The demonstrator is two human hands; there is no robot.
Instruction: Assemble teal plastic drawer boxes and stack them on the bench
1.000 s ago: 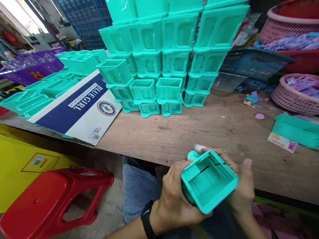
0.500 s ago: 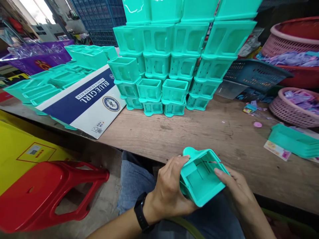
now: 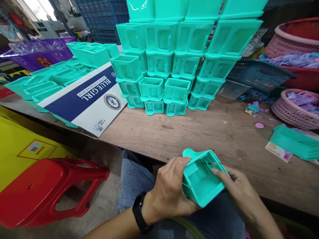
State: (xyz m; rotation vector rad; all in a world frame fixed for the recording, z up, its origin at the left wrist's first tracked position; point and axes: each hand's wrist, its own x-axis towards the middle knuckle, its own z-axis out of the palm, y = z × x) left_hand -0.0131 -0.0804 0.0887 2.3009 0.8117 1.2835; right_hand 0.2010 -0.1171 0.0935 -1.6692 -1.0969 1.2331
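A turquoise plastic box [image 3: 204, 191] with slotted walls is tilted over my lap at the table's front edge, its open side facing me. My left hand [image 3: 169, 189] is closed round its left side, fingers over the upper rim. On the right wall, my right hand [image 3: 236, 186] grips with the thumb inside the opening and the fingers behind, partly hidden. Beyond them on the table rises a stack of similar turquoise boxes [image 3: 176, 88], several rows high.
A Blue Girl carton [image 3: 87, 99] leans at the left beside more turquoise boxes [image 3: 50, 79]. To the right are flat turquoise pieces [image 3: 294, 142], a pink basket [image 3: 294, 109] of purple parts and a blue basket [image 3: 261, 74]. A red stool [image 3: 30, 189] stands at lower left.
The view has shifted slightly. Both hands keep their hold on the turquoise box, which stays almost in the same place; the right thumb sits slightly further left inside it.
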